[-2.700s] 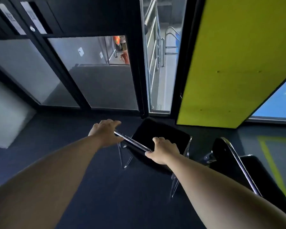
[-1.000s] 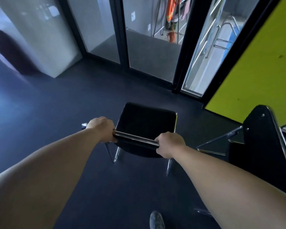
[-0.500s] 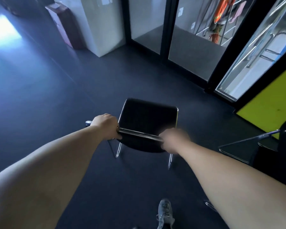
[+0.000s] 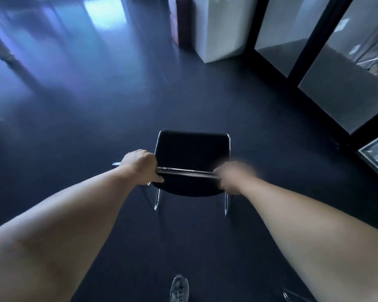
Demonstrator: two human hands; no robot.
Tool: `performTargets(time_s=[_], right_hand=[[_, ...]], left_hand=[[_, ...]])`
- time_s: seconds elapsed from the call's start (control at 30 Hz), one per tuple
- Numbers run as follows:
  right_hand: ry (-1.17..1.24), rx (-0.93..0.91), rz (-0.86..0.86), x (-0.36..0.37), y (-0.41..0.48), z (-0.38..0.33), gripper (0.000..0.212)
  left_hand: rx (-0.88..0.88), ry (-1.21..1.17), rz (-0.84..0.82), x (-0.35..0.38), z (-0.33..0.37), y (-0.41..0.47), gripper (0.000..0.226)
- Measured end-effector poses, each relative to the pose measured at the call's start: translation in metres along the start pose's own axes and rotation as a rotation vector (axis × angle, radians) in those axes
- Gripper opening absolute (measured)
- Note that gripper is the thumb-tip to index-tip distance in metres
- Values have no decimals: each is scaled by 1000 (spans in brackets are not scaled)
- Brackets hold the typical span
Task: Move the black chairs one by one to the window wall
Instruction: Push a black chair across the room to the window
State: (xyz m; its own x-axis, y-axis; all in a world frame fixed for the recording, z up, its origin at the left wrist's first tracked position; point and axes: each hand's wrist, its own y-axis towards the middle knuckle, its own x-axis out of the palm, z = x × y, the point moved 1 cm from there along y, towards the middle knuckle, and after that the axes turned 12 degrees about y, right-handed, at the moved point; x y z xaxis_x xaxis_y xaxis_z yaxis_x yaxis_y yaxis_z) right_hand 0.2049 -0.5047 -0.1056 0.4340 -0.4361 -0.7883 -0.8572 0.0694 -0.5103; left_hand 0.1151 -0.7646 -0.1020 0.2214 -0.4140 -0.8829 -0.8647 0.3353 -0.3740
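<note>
"Black chair (image 4: pixel 192 159) — where?"
"Ahead, over the dark matte floor (image 4: pixel 183 94), glass wall (image 4: pixel 347 83) off right. Squarish seat (image 4: pixel 194 147), round chrome rail (image 4: pixel 187 172); fingers of left hand (image 4: pixel 140 165) and right hand (image 4: pixel 234 177) wrapped round it."

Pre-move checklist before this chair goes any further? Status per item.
1. Left hand grip on the top rail: ok, fingers curled round it.
2. Right hand grip: ok, curled at the rail's end, though blurred.
3. Floor ahead of the black chair: ok, nothing in the way.
4. Gap to the glass wall on the right: ok, chair is apart from it.
5. Chair legs off the floor: cannot tell.
6. Shoe behind the legs: ok, not touching.
</note>
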Motion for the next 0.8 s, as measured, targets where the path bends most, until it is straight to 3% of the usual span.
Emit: performTargets(time_s=[0.4, 0.6, 0.7, 0.8], right_hand=[[-121, -278, -48, 18, 42, -84, 26], [-157, -365, -45, 14, 72, -118, 29], [-117, -409, -94, 9, 83, -123, 49], [-121, -419, -37, 5, 91, -126, 59]], left_hand=[[-220, -57, 0, 58, -70, -67, 52], [-267, -247, 79, 86, -106, -76, 52], [-276, -354, 69, 87, -117, -77, 55], [-305, -413, 87, 82, -123, -67, 61]])
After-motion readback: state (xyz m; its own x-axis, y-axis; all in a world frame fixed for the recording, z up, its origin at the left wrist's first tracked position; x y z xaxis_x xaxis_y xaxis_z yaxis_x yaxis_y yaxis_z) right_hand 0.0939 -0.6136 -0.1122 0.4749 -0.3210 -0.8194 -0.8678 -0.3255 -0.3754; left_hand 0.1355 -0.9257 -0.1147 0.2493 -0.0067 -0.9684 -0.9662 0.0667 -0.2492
